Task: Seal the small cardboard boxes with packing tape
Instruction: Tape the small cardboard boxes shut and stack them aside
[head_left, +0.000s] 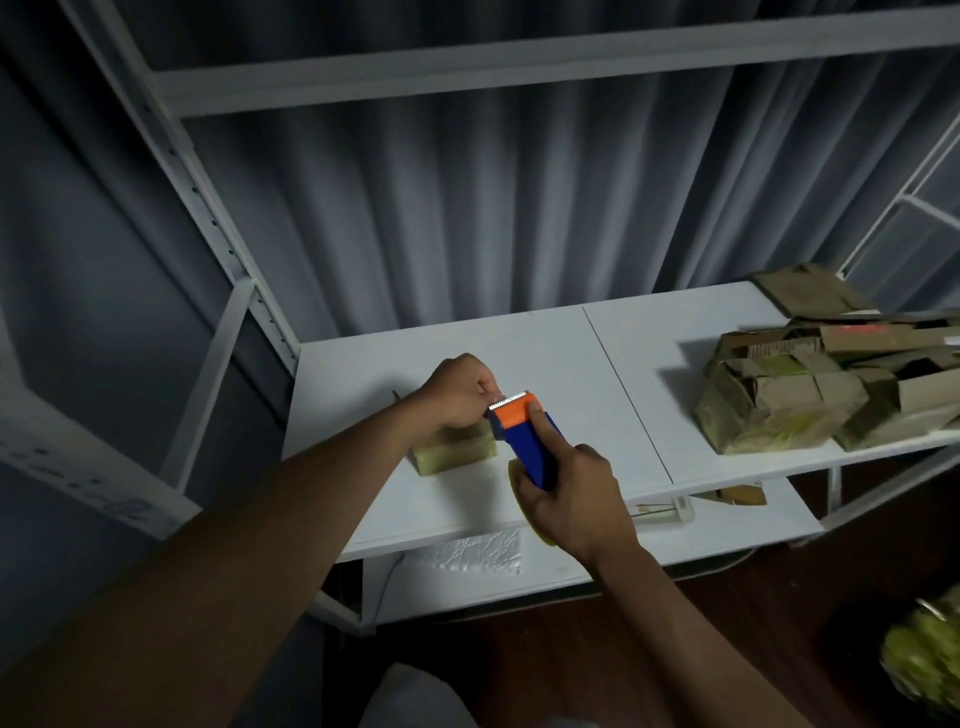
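Both forearms are showing bare right up to the frame edge, no sleeves; the left hand (460, 389) and right hand (574, 499) are wearing nothing.

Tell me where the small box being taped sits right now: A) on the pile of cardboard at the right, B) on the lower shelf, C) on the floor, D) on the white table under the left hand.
D: the small box rests on the white table, partly under the left hand, while the right hand holds the tape dispenser beside it.
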